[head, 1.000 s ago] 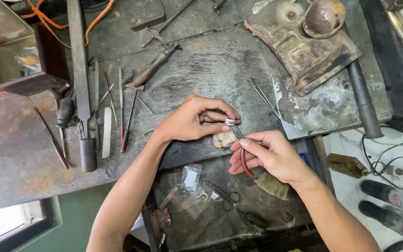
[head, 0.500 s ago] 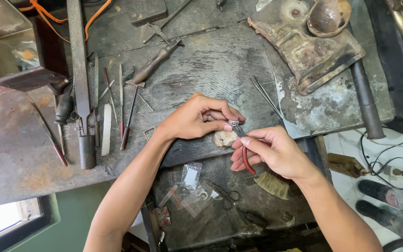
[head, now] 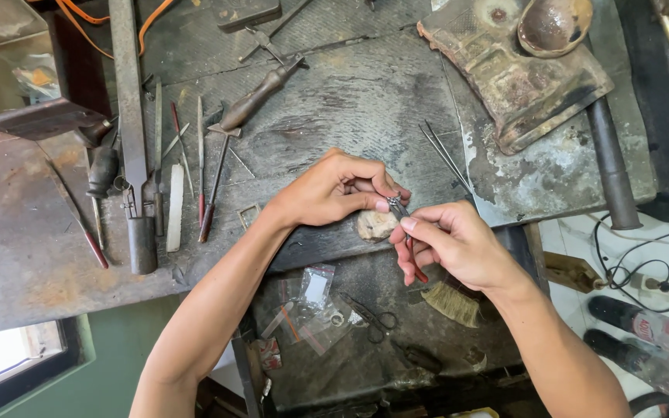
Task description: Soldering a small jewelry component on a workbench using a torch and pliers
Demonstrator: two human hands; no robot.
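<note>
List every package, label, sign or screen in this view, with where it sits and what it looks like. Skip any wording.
Small clear plastic bags: on the dark lower tray below the left hand, flat, see-through, overlapping, with small metal bits inside.
Plastic bottles: lying on the floor at lower right, beyond the right hand, clear with reddish label bands.
No signs or screens are in view.

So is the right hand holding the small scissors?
No, the right hand grips red-handled pliers, while the small scissors lie untouched on the lower tray below the hands.
</note>
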